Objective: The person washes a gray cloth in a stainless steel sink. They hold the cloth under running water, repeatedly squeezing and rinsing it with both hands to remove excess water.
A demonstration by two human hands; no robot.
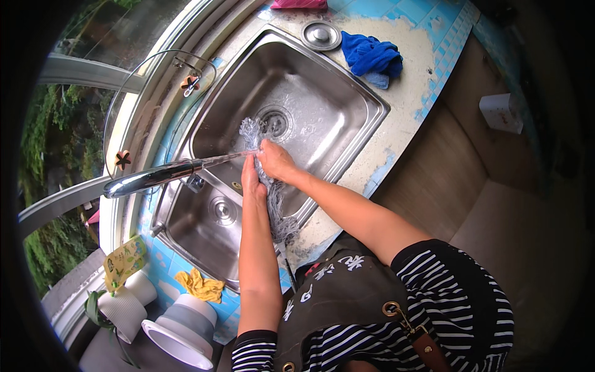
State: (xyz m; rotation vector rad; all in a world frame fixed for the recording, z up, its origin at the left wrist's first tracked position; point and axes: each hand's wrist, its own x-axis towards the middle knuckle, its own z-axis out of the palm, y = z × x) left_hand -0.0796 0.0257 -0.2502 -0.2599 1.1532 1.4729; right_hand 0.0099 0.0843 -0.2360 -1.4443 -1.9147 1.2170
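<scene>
Under a running chrome faucet (158, 178), both my hands grip a wet grey string mop head (280, 209) over the double stainless-steel sink. My left hand (253, 179) holds it from the near-left side, beside the divider. My right hand (276, 160) closes round it just to the right, near the water stream. One end of the strands (251, 130) hangs by the drain (274, 122) of the large basin. The other end lies over the sink's near rim (304, 214), where a thin handle (287, 265) leads down towards my apron.
A metal drain lid (320, 35) and a blue cloth (372, 56) lie on the worn counter beyond the sink. A yellow cloth (201, 285) sits by the small basin (204, 232), near white pots (181, 325). Windows curve along the left.
</scene>
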